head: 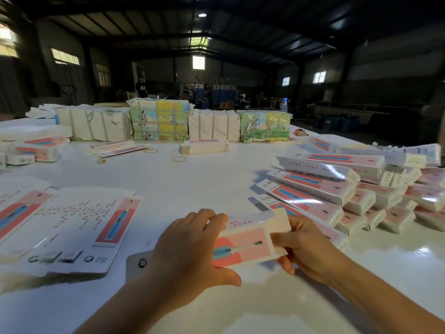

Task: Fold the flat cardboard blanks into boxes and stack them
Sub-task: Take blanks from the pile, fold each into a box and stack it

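The left hand [192, 247] and right hand [305, 247] grip one box [245, 244] just above the table [204, 179]; the left hides its near end. Blanks [79, 227] blur left, cut off. Folded boxes [356, 189] pile right.

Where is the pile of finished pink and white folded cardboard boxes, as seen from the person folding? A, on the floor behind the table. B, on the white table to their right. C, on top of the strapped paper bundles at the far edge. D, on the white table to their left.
B: the pile of finished pink and white folded cardboard boxes lies on the white table to the right of both hands; flat blanks lie left.
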`<state>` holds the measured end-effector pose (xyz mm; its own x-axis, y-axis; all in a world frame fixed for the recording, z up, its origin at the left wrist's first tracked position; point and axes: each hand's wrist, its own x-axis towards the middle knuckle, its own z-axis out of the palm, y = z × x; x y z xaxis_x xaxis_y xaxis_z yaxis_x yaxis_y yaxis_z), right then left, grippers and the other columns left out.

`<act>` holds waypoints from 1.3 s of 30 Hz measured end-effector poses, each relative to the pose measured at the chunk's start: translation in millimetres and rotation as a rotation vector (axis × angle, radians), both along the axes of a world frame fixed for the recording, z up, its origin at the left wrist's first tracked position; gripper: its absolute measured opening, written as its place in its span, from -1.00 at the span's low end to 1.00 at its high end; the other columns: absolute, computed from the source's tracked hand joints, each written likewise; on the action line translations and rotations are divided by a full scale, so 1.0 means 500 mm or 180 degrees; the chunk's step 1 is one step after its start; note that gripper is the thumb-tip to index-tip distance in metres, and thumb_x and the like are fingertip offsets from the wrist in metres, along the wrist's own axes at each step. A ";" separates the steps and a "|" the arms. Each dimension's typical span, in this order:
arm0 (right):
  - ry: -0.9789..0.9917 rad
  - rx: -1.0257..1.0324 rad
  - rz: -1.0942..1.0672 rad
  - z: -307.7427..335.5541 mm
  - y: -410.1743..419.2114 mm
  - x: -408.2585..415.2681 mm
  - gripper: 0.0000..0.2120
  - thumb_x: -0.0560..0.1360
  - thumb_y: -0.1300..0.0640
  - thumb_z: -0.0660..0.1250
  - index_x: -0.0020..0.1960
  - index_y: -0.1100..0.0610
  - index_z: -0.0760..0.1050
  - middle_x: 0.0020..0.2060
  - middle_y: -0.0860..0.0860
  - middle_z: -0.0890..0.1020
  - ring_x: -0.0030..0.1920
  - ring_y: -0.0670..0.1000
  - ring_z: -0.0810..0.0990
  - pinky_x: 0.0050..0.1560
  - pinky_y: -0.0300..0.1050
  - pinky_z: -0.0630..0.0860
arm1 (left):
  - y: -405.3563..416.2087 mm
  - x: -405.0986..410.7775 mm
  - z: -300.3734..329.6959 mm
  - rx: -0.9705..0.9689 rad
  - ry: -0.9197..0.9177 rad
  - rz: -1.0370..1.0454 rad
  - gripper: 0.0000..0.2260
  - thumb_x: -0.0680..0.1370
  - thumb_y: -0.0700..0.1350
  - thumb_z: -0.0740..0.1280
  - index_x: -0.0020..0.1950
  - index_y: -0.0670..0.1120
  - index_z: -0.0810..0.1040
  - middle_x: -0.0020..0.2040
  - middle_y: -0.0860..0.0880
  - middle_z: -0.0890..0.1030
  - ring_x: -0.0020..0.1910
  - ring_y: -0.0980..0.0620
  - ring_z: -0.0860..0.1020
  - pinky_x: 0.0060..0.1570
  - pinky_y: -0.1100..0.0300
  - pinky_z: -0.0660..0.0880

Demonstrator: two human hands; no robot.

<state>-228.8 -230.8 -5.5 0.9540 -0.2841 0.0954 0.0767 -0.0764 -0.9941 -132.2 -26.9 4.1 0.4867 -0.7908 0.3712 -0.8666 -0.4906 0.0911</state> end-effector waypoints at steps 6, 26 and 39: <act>-0.0485 0.0718 -0.0766 -0.005 0.012 0.005 -0.89 0.46 0.20 0.31 -0.10 0.26 0.54 -0.46 0.16 0.54 -0.56 0.04 0.43 -0.59 -0.17 0.37 | 0.004 0.013 0.007 -0.0370 0.0266 0.0343 -0.39 0.31 0.41 0.31 0.25 0.24 0.22 0.10 0.28 0.42 -0.08 0.21 0.47 -0.28 0.50 0.31; -0.0621 -0.0989 -0.1068 -0.017 0.070 0.003 -0.49 0.55 0.20 0.28 0.31 -0.27 0.21 -0.33 -0.11 0.47 -0.31 -0.23 0.49 -0.23 -0.37 0.45 | -0.008 -0.012 0.010 -0.0085 0.0742 0.0424 -0.39 0.31 0.44 0.28 0.25 0.22 0.24 0.19 0.26 0.44 0.07 0.20 0.52 0.01 0.30 0.49; -0.0370 -0.0326 -0.1063 -0.014 0.066 0.002 -0.85 0.53 0.22 0.30 -0.15 0.10 0.61 -0.29 -0.03 0.69 -0.33 -0.14 0.63 -0.37 -0.43 0.45 | -0.026 -0.033 -0.002 -0.0056 0.0275 0.0510 -0.42 0.32 0.49 0.18 0.20 0.20 0.24 0.10 0.22 0.44 0.00 0.23 0.50 -0.07 0.31 0.49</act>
